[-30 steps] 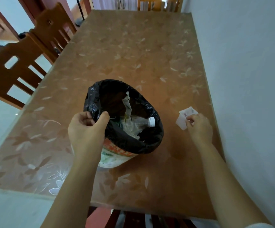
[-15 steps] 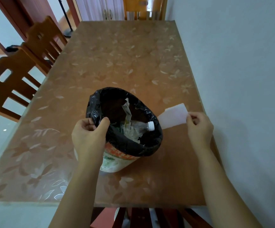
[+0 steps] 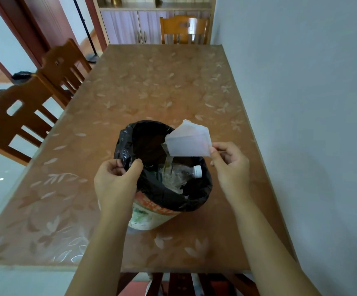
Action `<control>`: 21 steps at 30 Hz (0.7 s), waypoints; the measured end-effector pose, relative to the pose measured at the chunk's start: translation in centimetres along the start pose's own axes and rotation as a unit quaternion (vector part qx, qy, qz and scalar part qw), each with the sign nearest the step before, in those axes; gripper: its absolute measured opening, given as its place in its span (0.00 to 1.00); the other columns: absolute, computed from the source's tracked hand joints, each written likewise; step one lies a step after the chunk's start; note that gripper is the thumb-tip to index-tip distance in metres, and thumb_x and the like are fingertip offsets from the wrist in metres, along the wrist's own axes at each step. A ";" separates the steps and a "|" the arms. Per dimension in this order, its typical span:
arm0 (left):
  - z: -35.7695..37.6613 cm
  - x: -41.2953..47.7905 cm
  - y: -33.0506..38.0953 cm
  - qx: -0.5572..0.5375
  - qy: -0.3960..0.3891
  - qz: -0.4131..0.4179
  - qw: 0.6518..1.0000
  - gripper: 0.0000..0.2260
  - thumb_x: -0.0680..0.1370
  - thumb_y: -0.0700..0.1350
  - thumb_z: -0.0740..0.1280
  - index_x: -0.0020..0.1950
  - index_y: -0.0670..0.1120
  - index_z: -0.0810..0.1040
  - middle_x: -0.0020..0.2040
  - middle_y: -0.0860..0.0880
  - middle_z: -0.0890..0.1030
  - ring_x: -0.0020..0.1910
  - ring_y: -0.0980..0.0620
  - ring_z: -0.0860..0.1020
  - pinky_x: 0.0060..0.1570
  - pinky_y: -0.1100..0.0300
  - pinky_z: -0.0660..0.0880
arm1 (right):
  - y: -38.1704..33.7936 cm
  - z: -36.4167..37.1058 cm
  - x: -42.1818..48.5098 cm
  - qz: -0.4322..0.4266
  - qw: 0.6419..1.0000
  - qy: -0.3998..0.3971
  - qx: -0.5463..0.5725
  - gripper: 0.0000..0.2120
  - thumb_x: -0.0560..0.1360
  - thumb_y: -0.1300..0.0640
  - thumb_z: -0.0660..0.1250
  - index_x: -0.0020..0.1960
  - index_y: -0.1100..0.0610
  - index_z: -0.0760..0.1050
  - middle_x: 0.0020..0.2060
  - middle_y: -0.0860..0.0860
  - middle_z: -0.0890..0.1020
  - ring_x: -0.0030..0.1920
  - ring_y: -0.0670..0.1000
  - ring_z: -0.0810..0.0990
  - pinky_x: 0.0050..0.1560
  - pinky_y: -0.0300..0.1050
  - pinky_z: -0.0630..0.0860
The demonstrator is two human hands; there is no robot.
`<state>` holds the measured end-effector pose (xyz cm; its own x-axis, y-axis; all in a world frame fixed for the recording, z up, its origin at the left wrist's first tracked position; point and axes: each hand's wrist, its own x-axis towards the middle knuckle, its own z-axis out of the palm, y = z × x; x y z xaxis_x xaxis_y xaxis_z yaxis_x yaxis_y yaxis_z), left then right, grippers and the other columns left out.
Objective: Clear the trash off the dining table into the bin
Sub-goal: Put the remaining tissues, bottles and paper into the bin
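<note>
A small bin (image 3: 152, 214) lined with a black bag (image 3: 126, 137) stands on the dining table (image 3: 162, 86) near its front edge. Inside lie a clear plastic bottle (image 3: 186, 171) with a white cap and some wrappers. My left hand (image 3: 115, 182) pinches the bag's near-left rim. My right hand (image 3: 230, 167) holds a white paper wrapper (image 3: 188, 142) by its corner, lifted over the bin's right rim.
A grey wall (image 3: 301, 103) runs along the table's right edge. Two wooden chairs (image 3: 21, 116) stand at the left side and another chair (image 3: 184, 28) at the far end. A cabinet (image 3: 130, 26) stands behind it.
My right hand picked the white wrapper up off the table at the right and carried it left, up over the bin's rim. My left hand kept its grip on the bag.
</note>
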<state>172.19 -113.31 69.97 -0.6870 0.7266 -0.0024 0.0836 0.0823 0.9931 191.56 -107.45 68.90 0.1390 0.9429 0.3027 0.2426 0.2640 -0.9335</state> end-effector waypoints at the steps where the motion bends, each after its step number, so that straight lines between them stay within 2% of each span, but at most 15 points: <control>1: -0.2 -0.1 0.0 -0.001 0.004 0.002 1.000 0.13 0.63 0.53 0.70 0.32 0.51 0.66 0.20 0.59 0.65 0.21 0.59 0.61 0.29 0.53 0.62 | -0.3 0.1 -0.2 -0.007 1.000 -0.006 0.006 0.12 0.73 0.59 0.66 0.41 0.41 0.75 0.38 0.47 0.80 0.36 0.52 0.79 0.39 0.37 0.76; 4: -0.7 -0.4 0.1 -0.003 0.025 -0.002 1.000 0.13 0.62 0.53 0.70 0.32 0.51 0.66 0.20 0.59 0.66 0.22 0.59 0.61 0.30 0.53 0.62 | -1.2 0.1 -0.5 -0.027 0.999 -0.026 0.025 0.11 0.73 0.59 0.65 0.41 0.41 0.75 0.37 0.45 0.80 0.36 0.53 0.79 0.40 0.42 0.77; 9: -1.4 -1.2 0.2 -0.013 0.054 -0.002 0.998 0.11 0.64 0.50 0.70 0.32 0.51 0.68 0.20 0.60 0.67 0.21 0.60 0.63 0.28 0.58 0.64 | -1.9 0.8 -0.9 -0.034 0.989 -0.144 0.029 0.11 0.73 0.61 0.66 0.41 0.44 0.77 0.35 0.45 0.80 0.30 0.43 0.78 0.34 0.33 0.75; 12: -2.0 -1.7 0.4 -0.021 0.065 0.019 0.997 0.11 0.66 0.47 0.71 0.32 0.50 0.68 0.21 0.59 0.67 0.23 0.61 0.63 0.24 0.66 0.65 | -2.2 1.1 -0.7 -0.034 0.975 -0.218 -0.023 0.10 0.72 0.62 0.67 0.42 0.46 0.79 0.36 0.41 0.80 0.35 0.42 0.79 0.40 0.34 0.77; 15: -2.4 -2.2 0.5 -0.030 0.080 0.018 0.996 0.13 0.68 0.44 0.72 0.33 0.50 0.68 0.26 0.55 0.67 0.27 0.56 0.65 0.28 0.60 0.66 | -2.4 1.3 -0.3 -0.066 0.948 -0.291 -0.112 0.07 0.72 0.61 0.67 0.46 0.51 0.81 0.41 0.44 0.78 0.41 0.40 0.76 0.42 0.28 0.71; 17: -2.7 -2.6 0.7 -0.041 0.079 0.018 0.996 0.14 0.69 0.43 0.72 0.32 0.50 0.67 0.24 0.58 0.66 0.26 0.57 0.64 0.26 0.64 0.65 | -2.6 1.6 -0.4 -0.083 0.923 -0.341 -0.157 0.07 0.73 0.59 0.65 0.49 0.52 0.80 0.46 0.46 0.75 0.44 0.42 0.73 0.43 0.27 0.68; 19: -3.0 -3.0 0.7 -0.043 0.078 0.020 0.996 0.14 0.69 0.42 0.71 0.32 0.50 0.66 0.24 0.58 0.65 0.26 0.58 0.64 0.26 0.65 0.65 | -2.6 1.9 -0.4 -0.098 0.912 -0.355 -0.182 0.09 0.75 0.56 0.64 0.53 0.51 0.78 0.47 0.46 0.73 0.47 0.42 0.71 0.44 0.24 0.66; 21: -3.5 -3.3 0.7 -0.037 0.093 0.012 0.995 0.12 0.69 0.43 0.71 0.34 0.47 0.68 0.29 0.51 0.68 0.30 0.54 0.67 0.31 0.59 0.69 | -2.6 2.0 -0.4 -0.097 0.923 -0.327 -0.180 0.10 0.75 0.55 0.64 0.56 0.50 0.76 0.48 0.46 0.74 0.47 0.42 0.71 0.44 0.27 0.67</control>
<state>171.97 -117.99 71.12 -0.8082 0.5878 0.0361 0.0528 0.0113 0.9985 188.91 -108.12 70.81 -0.5214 0.8369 0.1666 0.5216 0.4671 -0.7140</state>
